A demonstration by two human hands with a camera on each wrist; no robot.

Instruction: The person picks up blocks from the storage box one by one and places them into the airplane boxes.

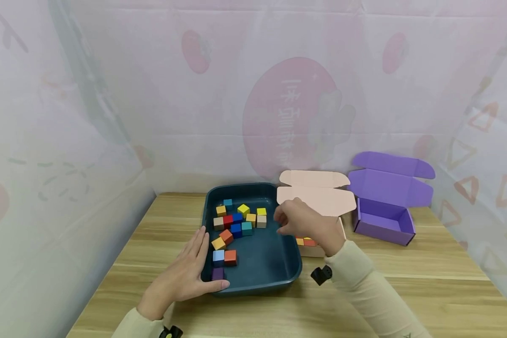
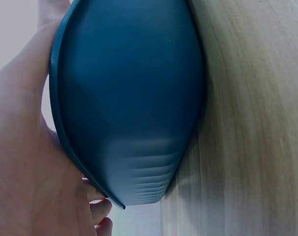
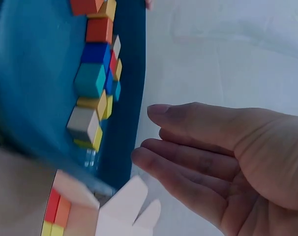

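Head: the pale block (image 1: 261, 221) sits in the blue tray (image 1: 262, 263), just left of the right hand (image 1: 302, 221), the nearer one. The left hand (image 1: 183, 267) lies spread on the side.

Left wrist: it touches the edge.

Right wrist: the grip is loose, nothing in it.

Dark teal tray (image 1: 262, 263), multicoloured blocks (image 1: 235, 230), peach box (image 1: 317, 199), purple box (image 1: 384, 195)
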